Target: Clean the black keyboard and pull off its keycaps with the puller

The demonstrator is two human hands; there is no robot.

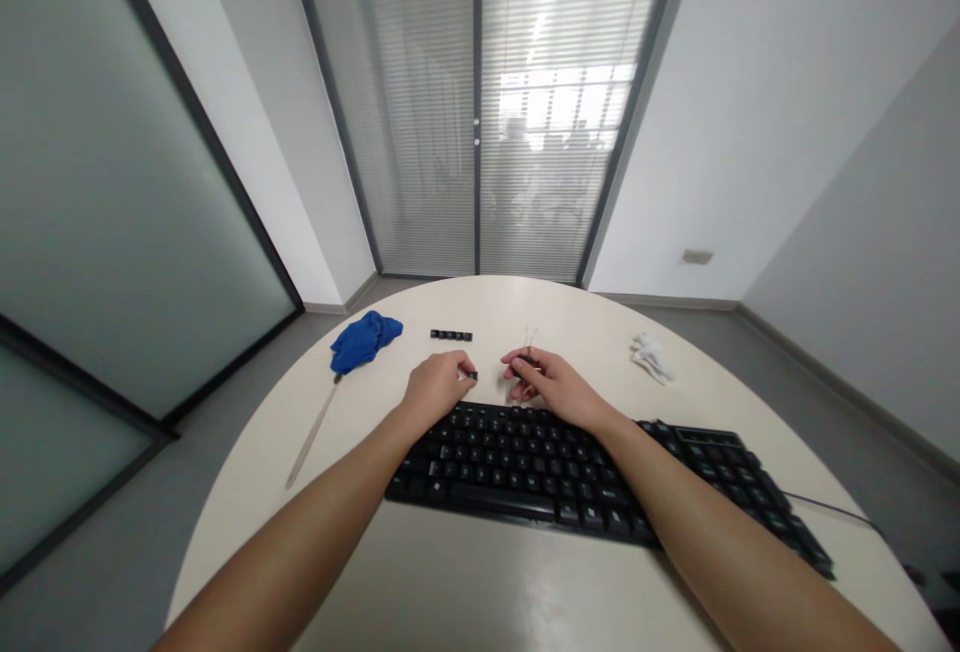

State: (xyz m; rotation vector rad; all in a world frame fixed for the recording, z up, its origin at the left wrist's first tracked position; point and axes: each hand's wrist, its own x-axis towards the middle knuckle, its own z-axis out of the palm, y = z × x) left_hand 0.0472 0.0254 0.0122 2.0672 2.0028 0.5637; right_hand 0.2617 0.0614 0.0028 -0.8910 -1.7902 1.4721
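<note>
Pinched in the fingers of my left hand [437, 381] is a small black keycap [472, 375], just past the far edge of the keyboard. My right hand [553, 384] is closed around the dark handle of what looks like a keycap puller [529, 340], its thin wire end pointing away from me. The black keyboard [510, 467] lies below both hands, partly covered by my forearms. Beyond my left hand, a short row of several black keycaps [451, 336] sits on the table.
On the left of the round cream table [480, 587] are a crumpled blue cloth [364, 340] and a thin light-handled stick [313, 437] touching it. A crumpled white cloth or tissue [652, 358] lies at the right. The keyboard's cable [832, 507] runs off to the right edge.
</note>
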